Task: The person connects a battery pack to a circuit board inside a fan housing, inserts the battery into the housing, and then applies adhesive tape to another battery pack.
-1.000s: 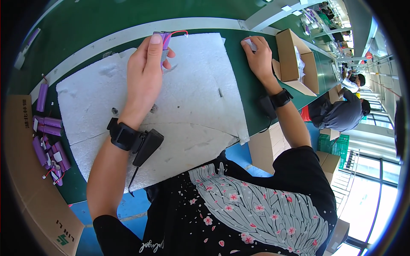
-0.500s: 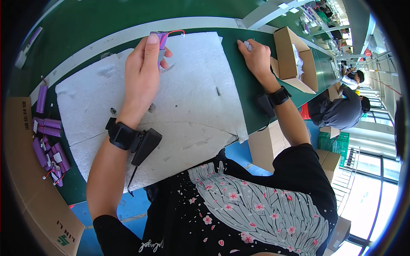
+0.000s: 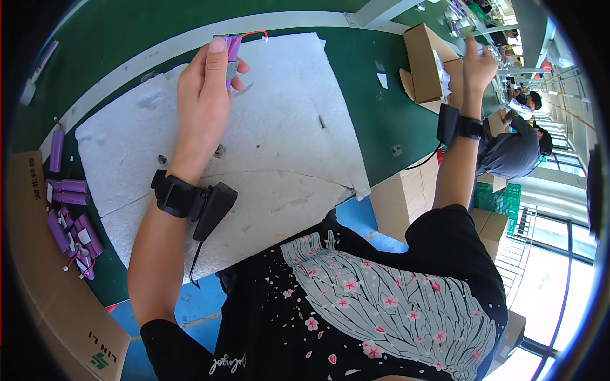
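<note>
Purple battery pack (image 3: 233, 52) sits in the person's left hand, near the far edge of a white foam sheet. From the left rim inward, a large brown carton (image 3: 57, 273) comes first, running along the edge of the green counter (image 3: 381, 130). Just right of it, on the counter, lies a group of loose purple packs (image 3: 71, 232) with white connectors and red wires; one more pack (image 3: 56, 151) lies a little farther off, apart from the pile.

Then comes the white foam sheet (image 3: 279, 120), marked with a few dark dents and a long crack. The left hand (image 3: 204, 95) reaches over it, gripping the held pack: the thumb lies along its left part, and fingertips come round from beneath on its right side. The pack stands out past the hand at the far end — its thin red wire (image 3: 254, 32) arches to the right, ending in a small white connector (image 3: 265, 39). I cannot tell whether the pack touches the foam.

Right of the foam, a small white slip (image 3: 382, 80) lies on the bare counter, then an open cardboard box (image 3: 424, 60) with white material inside. The right hand (image 3: 478, 70) is raised just beside that box, fingers curled — a pale patch shows near the fingertips, and I cannot tell whether it is gripping anything. Farther right, a person in grey (image 3: 515, 152) bends forward.
</note>
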Tool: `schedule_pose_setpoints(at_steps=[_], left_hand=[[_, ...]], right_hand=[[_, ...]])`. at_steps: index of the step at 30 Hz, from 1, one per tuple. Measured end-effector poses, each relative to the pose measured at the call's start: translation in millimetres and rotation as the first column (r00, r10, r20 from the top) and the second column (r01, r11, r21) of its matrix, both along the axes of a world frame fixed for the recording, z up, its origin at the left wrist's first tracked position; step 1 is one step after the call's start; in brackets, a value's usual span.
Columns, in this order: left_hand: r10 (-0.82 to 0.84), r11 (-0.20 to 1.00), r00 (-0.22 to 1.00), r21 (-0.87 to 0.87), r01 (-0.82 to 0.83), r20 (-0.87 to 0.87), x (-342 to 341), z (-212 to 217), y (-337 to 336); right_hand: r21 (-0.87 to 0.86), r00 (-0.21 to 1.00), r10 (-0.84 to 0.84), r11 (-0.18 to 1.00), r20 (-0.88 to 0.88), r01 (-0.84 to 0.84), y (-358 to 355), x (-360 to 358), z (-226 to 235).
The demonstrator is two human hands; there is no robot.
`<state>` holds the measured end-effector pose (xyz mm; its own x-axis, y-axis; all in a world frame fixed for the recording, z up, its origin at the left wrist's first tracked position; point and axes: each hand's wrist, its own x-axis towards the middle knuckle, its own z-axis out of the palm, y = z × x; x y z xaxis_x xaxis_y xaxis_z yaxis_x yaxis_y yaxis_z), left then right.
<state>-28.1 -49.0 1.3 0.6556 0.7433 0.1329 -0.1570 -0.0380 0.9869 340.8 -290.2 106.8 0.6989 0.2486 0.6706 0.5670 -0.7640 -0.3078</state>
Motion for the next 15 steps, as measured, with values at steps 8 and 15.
schedule_pose_setpoints(at_steps=[8, 15], left_hand=[[0.014, 1.000, 0.999, -0.002, -0.014, -0.034, 0.0, 0.3, 0.0], [0.031, 0.999, 0.999, 0.025, -0.030, -0.038, -2.2, -2.2, 2.3]], right_hand=[[-0.410, 0.974, -0.087, 0.912, -0.207, -0.006, -22.0, 6.4, -29.5], [-0.480, 0.966, -0.004, 0.868, -0.260, -0.125, -12.7, -30.3, -34.2]])
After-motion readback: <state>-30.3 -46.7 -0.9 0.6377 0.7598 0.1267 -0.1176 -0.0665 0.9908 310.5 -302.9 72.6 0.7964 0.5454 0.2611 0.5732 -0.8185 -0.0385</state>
